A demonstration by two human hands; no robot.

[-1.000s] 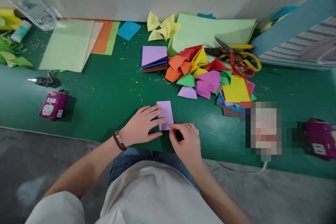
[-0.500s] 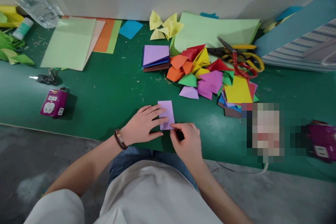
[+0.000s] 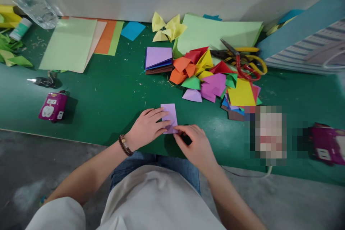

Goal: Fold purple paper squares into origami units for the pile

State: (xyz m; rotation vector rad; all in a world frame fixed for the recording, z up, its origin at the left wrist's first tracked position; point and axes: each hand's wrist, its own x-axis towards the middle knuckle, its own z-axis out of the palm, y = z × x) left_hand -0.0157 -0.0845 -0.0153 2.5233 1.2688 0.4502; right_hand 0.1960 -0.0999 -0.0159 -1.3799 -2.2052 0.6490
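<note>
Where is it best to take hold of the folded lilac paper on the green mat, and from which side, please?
Probably at the right long edge of the lilac paper, near its upper corner, coming from the right. It lies flat on the green mat, the left hand covers its left part, and the right hand is at its lower corner.

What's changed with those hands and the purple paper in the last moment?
The right hand has swung its wrist outward to the right, its fingertips staying at the lower corner of the folded lilac paper. The left hand stays resting on the paper, which has hardly moved. The heap of folded paper pieces stayed as it was.
</note>
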